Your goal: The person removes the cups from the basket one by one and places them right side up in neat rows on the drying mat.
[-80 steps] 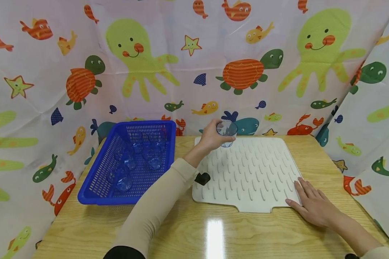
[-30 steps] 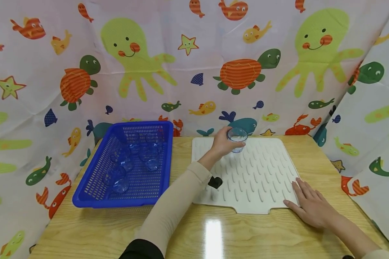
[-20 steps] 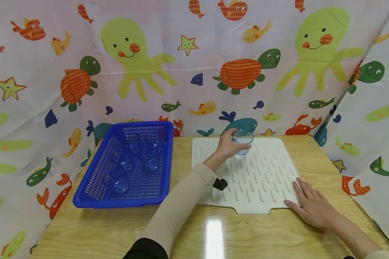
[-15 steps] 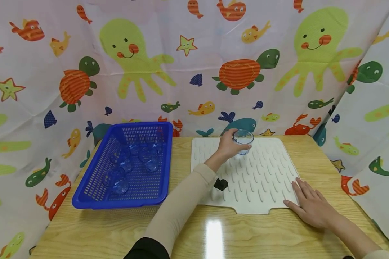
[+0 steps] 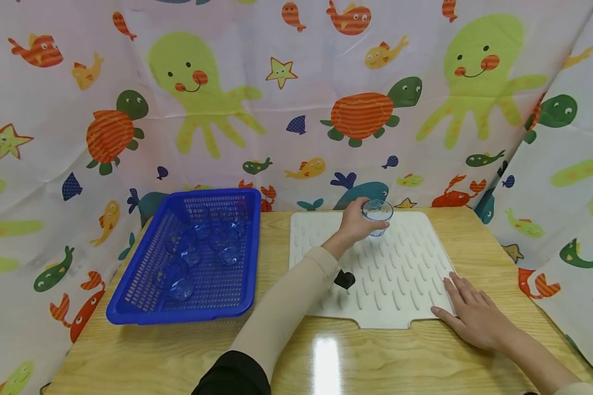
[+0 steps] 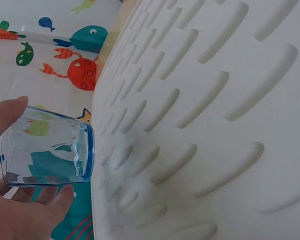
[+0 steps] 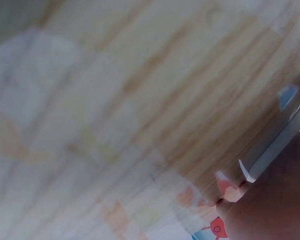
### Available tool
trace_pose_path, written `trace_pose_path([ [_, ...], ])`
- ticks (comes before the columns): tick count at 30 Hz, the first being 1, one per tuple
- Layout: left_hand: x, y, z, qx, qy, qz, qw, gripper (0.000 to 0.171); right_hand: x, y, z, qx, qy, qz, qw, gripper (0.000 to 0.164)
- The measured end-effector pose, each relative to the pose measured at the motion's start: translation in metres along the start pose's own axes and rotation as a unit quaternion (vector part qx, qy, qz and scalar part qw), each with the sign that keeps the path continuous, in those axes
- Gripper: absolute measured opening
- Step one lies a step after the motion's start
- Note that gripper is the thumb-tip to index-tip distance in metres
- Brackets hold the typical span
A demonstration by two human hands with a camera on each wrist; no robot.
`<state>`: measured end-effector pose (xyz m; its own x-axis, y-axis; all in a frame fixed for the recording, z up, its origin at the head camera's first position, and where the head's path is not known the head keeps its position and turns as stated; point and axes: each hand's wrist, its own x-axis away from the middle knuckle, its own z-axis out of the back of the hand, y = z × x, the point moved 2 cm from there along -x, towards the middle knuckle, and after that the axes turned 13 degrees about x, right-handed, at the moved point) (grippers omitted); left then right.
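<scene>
My left hand (image 5: 353, 224) grips a clear, blue-tinted drinking glass (image 5: 377, 210) from its left side, thumb in front. The glass is over the far part of a white ridged mat (image 5: 382, 299). In the left wrist view, fingers and thumb hold the glass (image 6: 50, 150) around its wall, and its thick base is close over the mat's surface (image 6: 205, 125). At the mat's right front corner, my right hand (image 5: 474, 315) lies flat with fingers spread, its fingertips on the mat's edge. The right wrist view shows mostly blurred tabletop and part of that hand (image 7: 275, 200).
A blue perforated plastic basket (image 5: 178, 317) stands on the left with several similar glasses (image 5: 180, 288) in it. Both rest on a light wooden table (image 5: 296, 356). A curtain (image 5: 296, 109) printed with sea animals hangs close behind and at both sides.
The left hand has carried the glass rightward over the mat and slightly nearer. It has moved little in the last half second. The right hand stays in place; the head view has shifted slightly.
</scene>
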<state>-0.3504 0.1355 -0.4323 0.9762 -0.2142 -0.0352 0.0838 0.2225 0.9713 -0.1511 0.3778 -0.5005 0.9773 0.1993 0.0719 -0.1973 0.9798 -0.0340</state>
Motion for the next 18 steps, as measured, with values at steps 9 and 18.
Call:
trace_pose_path([
  [9,-0.005,-0.004,-0.010,-0.011,0.011,0.029,0.9995,0.081,0.001,-0.004,0.001,0.000,-0.004,0.001,1.000,0.091],
  [18,-0.013,-0.005,-0.017,-0.015,0.008,0.026,0.9995,0.080,-0.001,-0.001,0.002,-0.002,-0.004,-0.003,1.000,0.091],
])
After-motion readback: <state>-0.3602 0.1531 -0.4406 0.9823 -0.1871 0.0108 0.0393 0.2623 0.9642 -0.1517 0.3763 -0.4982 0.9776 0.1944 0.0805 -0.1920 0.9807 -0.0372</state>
